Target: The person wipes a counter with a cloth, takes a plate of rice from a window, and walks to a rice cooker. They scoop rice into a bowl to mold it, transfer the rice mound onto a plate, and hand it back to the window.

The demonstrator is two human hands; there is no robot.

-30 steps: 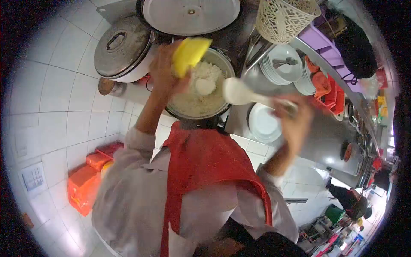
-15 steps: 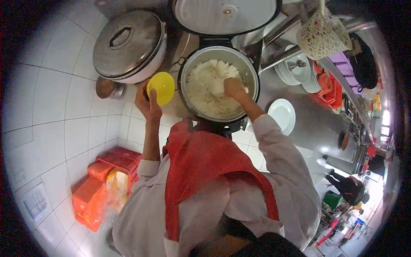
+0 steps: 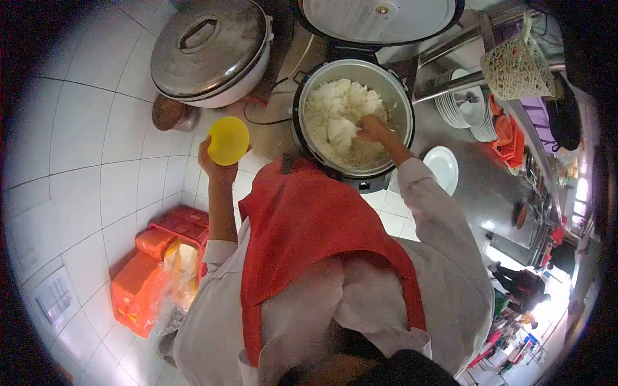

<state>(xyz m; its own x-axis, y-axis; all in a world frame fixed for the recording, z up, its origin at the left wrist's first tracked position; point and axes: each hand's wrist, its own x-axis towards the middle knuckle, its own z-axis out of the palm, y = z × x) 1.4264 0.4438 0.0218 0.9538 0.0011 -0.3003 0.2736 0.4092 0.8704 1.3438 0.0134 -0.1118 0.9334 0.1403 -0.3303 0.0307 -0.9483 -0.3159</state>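
Note:
My left hand (image 3: 217, 166) holds a yellow bowl (image 3: 229, 141) by its edge, left of the open rice cooker (image 3: 308, 138). White rice (image 3: 322, 109) fills much of the cooker's pot. Inside the pot, at its right side, my right hand (image 3: 376, 130) has its fingers closed at a white, rice-covered lump (image 3: 342, 130). Whether that lump is a scoop or only rice I cannot make out. The cooker's lid (image 3: 380, 19) stands raised behind it.
A large lidded pot (image 3: 215, 55) is at the upper left. Stacked plates (image 3: 473, 112), a single white plate (image 3: 441, 170) and a hanging woven basket (image 3: 518, 67) are at the right. Red crates (image 3: 183, 225) are low at the left. A person (image 3: 521, 283) stands far off.
The view has shifted, so the cooker appears further right. The yellow bowl has turned to face the camera more. My right hand is still in the pot, and the rice around it has been moved.

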